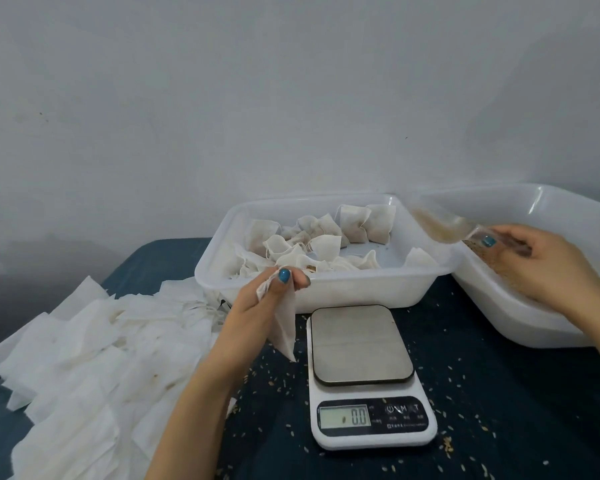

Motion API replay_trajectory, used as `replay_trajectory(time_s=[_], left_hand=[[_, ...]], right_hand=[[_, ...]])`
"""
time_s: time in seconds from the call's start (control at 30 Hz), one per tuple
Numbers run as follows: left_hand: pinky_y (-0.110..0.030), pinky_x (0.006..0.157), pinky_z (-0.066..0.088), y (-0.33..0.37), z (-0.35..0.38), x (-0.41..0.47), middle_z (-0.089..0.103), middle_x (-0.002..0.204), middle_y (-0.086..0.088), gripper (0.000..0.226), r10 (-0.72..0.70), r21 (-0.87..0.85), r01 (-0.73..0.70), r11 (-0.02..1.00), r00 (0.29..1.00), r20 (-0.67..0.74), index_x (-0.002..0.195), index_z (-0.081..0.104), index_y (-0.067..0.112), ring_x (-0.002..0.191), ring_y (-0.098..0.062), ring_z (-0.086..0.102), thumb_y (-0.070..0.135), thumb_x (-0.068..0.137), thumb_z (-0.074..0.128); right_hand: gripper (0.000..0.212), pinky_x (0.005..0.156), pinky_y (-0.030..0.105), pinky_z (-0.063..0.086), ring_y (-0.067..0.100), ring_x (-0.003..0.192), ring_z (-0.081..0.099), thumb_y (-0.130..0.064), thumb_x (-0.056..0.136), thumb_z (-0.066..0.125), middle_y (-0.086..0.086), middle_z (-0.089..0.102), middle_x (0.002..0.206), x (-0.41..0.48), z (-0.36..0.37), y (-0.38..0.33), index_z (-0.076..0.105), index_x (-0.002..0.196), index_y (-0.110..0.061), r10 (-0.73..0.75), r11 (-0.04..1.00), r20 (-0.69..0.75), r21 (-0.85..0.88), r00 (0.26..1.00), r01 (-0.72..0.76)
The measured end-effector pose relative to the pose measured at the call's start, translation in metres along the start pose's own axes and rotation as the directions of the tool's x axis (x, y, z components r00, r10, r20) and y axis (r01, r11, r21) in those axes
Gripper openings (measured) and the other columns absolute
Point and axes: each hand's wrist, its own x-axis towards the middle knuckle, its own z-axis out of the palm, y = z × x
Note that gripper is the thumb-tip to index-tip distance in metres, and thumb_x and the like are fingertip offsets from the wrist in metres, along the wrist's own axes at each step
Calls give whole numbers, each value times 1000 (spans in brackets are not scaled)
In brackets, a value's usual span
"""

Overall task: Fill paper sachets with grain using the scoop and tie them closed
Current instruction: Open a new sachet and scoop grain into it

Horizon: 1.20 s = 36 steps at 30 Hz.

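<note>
1. One view only (head). Reference point: the kitchen scale [361, 344], centre of frame, pan bare, display reading 0.0.
2. Left hand [253, 306], at 10 o'clock from the scale: thumb and curled fingers pinch the top edge of an empty paper sachet [286, 330]. The sachet hangs limp, its lower corner just off the scale's left edge.
3. Right hand [548, 268], at 2 o'clock: fingers closed around the handle of a clear plastic scoop [459, 225], held over the rim of the white grain tub [499, 320]. The scoop is motion-blurred. A tan load of grain [426, 220] shows in its bowl, but the amount cannot be judged.
4. At 12 o'clock: a white tray [326, 292] holding filled sachets [364, 223].
5. At 9 o'clock: a loose heap of flat empty sachets [84, 358].
6. Stray grains [482, 393] lie scattered over the dark cloth around the scale.
7. Handling judgement, sachet: very light, thin and floppy. It probably tears or creases easily and will not stand open unaided. Best gripped at the mouth edge, as now, with a finger spreading the opening.
8. Handling judgement, scoop: rigid and light. Hold it by the handle and keep it level, since loose grain pours freely and spills readily.
</note>
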Motion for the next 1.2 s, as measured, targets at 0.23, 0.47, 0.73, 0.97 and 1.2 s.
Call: replay_trajectory(time_s=[0.23, 0.47, 0.73, 0.97, 1.2], left_hand=[[0, 83, 32, -10, -3, 2, 54, 104, 4, 32, 58, 442, -79, 893, 997, 60, 95, 66, 53, 106, 2, 47, 52, 96, 34], [-14, 98, 38, -13, 4, 4, 67, 114, 10, 31, 149, 368, -144, 918, 989, 17, 112, 67, 45, 115, -5, 56, 39, 103, 38], [-12, 99, 37, -15, 20, 4, 68, 120, 16, 32, 152, 285, -157, 946, 988, 43, 117, 69, 31, 122, -3, 56, 32, 103, 41], [-5, 75, 44, -13, 36, 4, 69, 113, 13, 31, 120, 201, -125, 972, 992, 39, 115, 70, 31, 98, -1, 61, 32, 102, 42], [-14, 75, 44, -19, 50, 3, 68, 92, 15, 29, 102, 160, -119, 980, 989, 110, 116, 68, 31, 83, -4, 60, 21, 104, 43]], right_hand=[[36, 65, 37, 45, 35, 75, 60, -36, 97, 54, 19, 69, 88, 17, -4, 25, 66, 101, -2, 185, 927, 22, -337, 982, -167], [43, 58, 33, 32, 26, 63, 52, -32, 100, 53, 10, 56, 66, 28, 0, 30, 55, 67, -5, 326, 837, 238, -522, 915, -162], [37, 71, 32, 51, 24, 77, 60, -40, 100, 48, 9, 66, 87, 29, 2, 26, 65, 87, -10, 341, 758, 250, -644, 906, -107], [15, 73, 35, 45, 15, 91, 54, -26, 94, 54, -5, 62, 98, -15, 29, -37, 63, 106, -26, -323, 903, 15, -294, 946, 313], [9, 70, 27, 45, 3, 86, 49, -40, 96, 52, -19, 54, 90, -65, 91, -60, 58, 100, -34, -387, 899, 248, -113, 888, 423]])
